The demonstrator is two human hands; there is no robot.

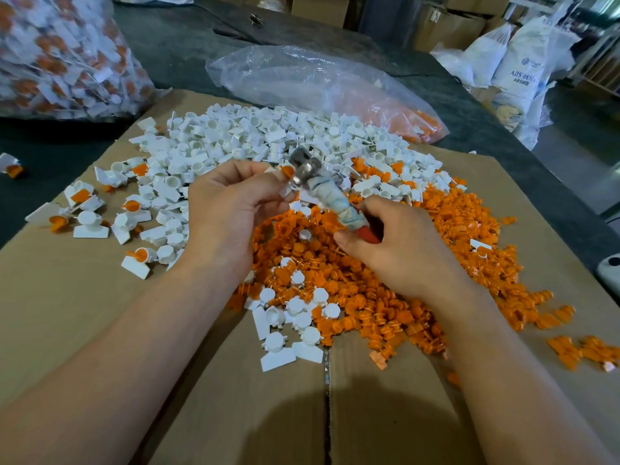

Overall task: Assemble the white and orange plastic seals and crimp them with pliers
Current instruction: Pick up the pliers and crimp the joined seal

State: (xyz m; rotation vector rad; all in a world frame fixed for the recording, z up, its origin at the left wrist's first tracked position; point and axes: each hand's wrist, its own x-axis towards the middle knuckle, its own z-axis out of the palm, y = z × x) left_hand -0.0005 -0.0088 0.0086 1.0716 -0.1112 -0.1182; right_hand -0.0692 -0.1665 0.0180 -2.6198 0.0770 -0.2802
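My left hand (231, 204) pinches a white and orange seal (288, 172) and holds it at the metal jaws of the pliers (310, 169). My right hand (392, 243) grips the pliers by their cloth-wrapped, red handles (349, 213). Below both hands lies a heap of orange seal parts (385, 297). A heap of white seal parts (268, 135) lies just beyond, and several white parts (295, 317) sit on the near edge of the orange heap.
Flattened cardboard (84, 313) covers the dark table. Several assembled seals (100, 209) lie scattered at the left. A full clear bag of seals (57, 58) stands at the far left, and a crumpled plastic bag (318, 82) with orange parts lies behind the heaps. White sacks (516, 62) stand at the right.
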